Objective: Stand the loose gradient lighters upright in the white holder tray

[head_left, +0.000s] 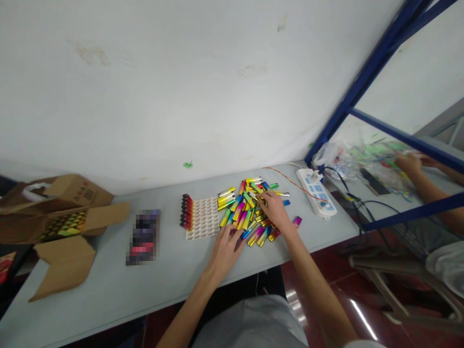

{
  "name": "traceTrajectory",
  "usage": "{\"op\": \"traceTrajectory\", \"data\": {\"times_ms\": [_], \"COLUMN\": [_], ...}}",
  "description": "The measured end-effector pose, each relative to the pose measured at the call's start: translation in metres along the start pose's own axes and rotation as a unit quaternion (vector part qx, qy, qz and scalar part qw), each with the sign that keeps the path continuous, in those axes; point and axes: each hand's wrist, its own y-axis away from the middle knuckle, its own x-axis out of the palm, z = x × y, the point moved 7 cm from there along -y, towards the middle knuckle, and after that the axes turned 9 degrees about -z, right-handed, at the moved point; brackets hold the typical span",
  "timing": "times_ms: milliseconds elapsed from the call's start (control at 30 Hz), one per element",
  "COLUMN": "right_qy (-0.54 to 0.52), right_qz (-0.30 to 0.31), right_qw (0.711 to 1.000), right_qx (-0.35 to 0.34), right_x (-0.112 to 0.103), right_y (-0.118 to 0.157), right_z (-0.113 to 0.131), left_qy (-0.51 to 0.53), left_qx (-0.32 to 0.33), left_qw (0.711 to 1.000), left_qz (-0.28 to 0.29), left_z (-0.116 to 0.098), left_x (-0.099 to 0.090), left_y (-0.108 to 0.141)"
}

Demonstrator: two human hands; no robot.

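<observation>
Itemising the counter (174, 270), we log: white tray (206, 217), upright tubes (186, 212) filling only its left edge; shiny tubes (238, 211), loose, piled alongside; left hand (224, 247) and right hand (272, 208) at the pile, closure of either grip we cannot tell.

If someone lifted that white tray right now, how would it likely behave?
The white tray probably feels fairly stiff, since it lies flat with an even grid of hollows. It may dip toward its left side, where the red tubes are lined up.
</observation>
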Motion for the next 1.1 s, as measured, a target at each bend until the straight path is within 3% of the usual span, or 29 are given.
{"op": "traceTrajectory", "data": {"times_ms": [100,233,300,467,600,667,767,900,967,1100], "right_qy": [-0.015,-0.014,0.002,0.048,0.033,0.034,0.066,0.1,0.106,0.107], "right_qz": [0.009,-0.05,-0.057,0.014,0.023,0.016,0.031,0.093,0.106,0.111], "right_qw": [1.0,0.998,0.998,0.999,0.999,0.999,0.997,0.99,0.988,0.987], "right_qx": [-0.006,0.019,0.021,0.008,-0.011,-0.008,0.0,-0.02,-0.027,-0.034], "right_x": [-0.012,-0.022,-0.018,0.008,0.009,0.006,0.007,0.018,0.021,0.024], "right_y": [0.007,-0.003,-0.012,-0.024,-0.026,-0.034,-0.051,-0.068,-0.073,-0.078], "right_z": [-0.006,-0.015,-0.014,-0.004,-0.008,-0.017,-0.03,-0.033,-0.033,-0.035], "left_qy": [-0.006,-0.007,-0.007,0.008,0.031,0.033,-0.009,-0.112,-0.156,-0.161], "left_qx": [-0.004,-0.011,-0.013,-0.017,-0.033,-0.035,-0.035,-0.072,-0.114,-0.151], "left_qw": [1.0,0.999,0.999,0.998,0.995,0.993,0.993,0.991,0.979,0.971], "left_qz": [-0.012,-0.036,-0.047,-0.06,-0.089,-0.108,-0.11,-0.004,0.06,0.088], "left_z": [-0.001,-0.004,-0.004,-0.005,-0.006,-0.003,0.008,0.033,0.048,0.063], "left_x": [0.0,-0.001,-0.001,-0.004,-0.014,-0.017,-0.011,0.028,0.048,0.066], "left_y": [0.0,0.003,0.004,0.011,0.006,-0.015,-0.076,-0.158,-0.178,-0.187]}}
